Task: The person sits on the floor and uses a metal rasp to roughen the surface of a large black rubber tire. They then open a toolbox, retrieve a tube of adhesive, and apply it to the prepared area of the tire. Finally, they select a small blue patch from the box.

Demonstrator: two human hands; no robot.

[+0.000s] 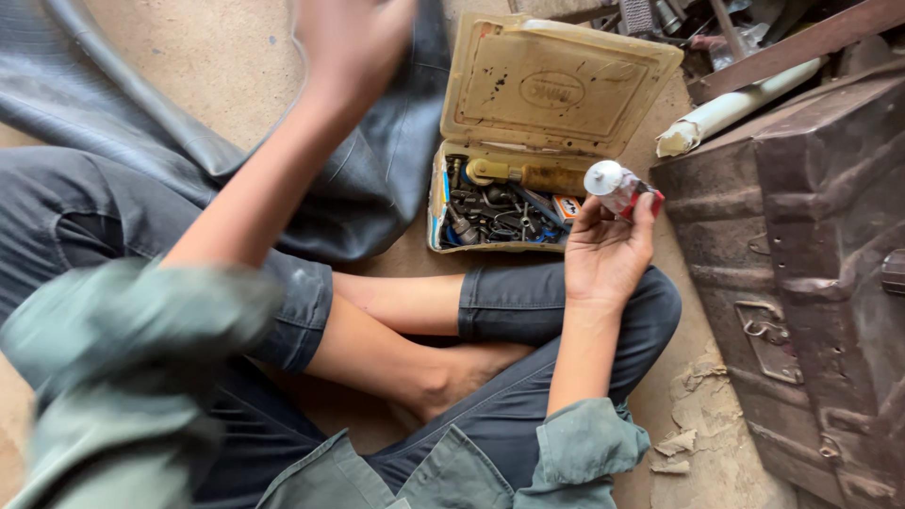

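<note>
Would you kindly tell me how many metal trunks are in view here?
1: a rusty brown metal trunk stands on the floor at the right edge, beside the open tool case. Others may lie outside the frame.

Open toolbox (528,203) sits on floor ahead of crossed legs, tools inside. Rubber tube (377,179) lies to its left, metal trunk (811,273) right, w/ small bottle (617,187) betw. box & trunk.
</note>
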